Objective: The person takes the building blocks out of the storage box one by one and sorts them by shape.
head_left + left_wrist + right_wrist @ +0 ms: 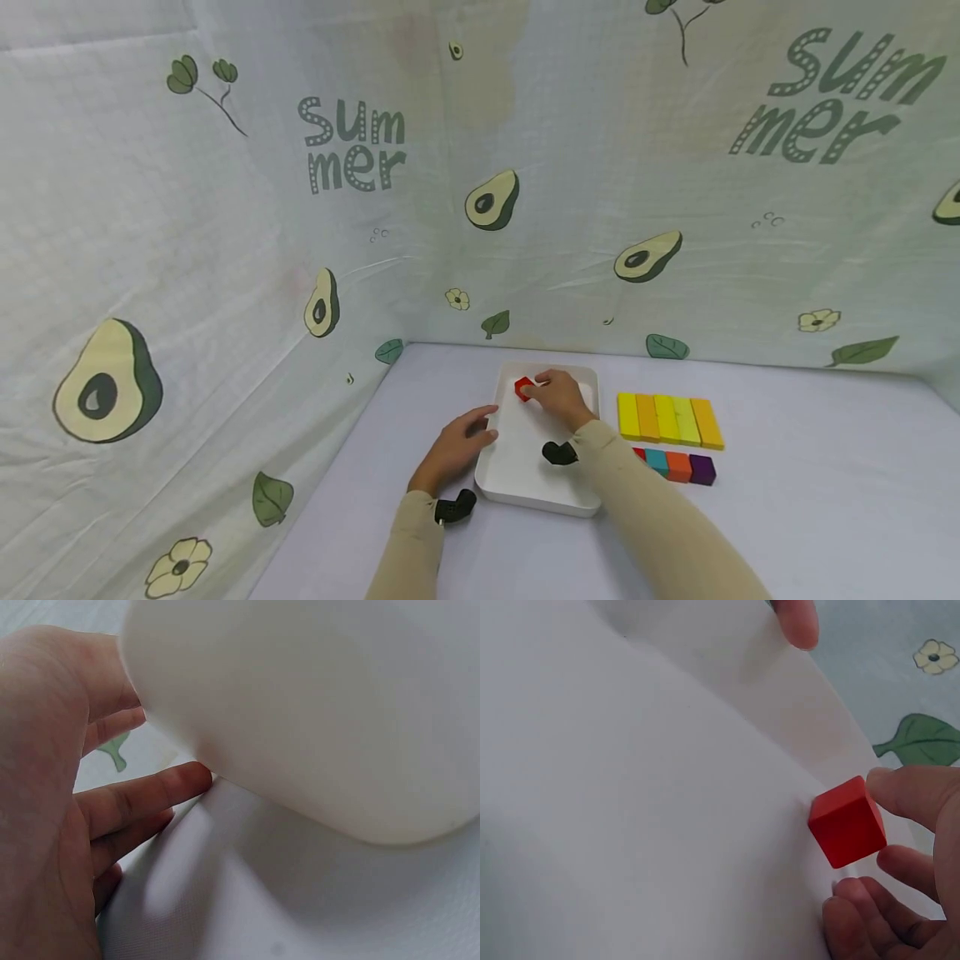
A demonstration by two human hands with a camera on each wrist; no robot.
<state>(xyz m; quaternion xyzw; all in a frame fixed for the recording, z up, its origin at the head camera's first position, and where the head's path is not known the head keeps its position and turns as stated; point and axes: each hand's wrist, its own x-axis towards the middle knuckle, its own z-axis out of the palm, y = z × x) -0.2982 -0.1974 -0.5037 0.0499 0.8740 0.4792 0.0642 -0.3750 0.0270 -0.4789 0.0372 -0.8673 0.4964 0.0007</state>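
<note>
In the head view, a white tray [525, 492] lies on the table. My right hand [558, 398] reaches over its far part and pinches a red cube [524, 388] between thumb and fingertips. The right wrist view shows this red cube [847, 825] tilted, close to the tray's inner wall [795, 727]. My left hand [453, 450] is at the tray's left side, thumb and index fingertips right at the rim. From the left wrist, a fingertip of the left hand [112, 802] touches the tray's outer wall [300, 750], fingers loosely extended.
Right of the tray, several yellow and orange flat blocks [667, 419] stand in a row. Nearer, a row of cubes includes a teal cube [657, 462], an orange cube [678, 467] and a purple cube [702, 470]; my right forearm partly covers this row. A printed cloth [555, 275] hangs behind.
</note>
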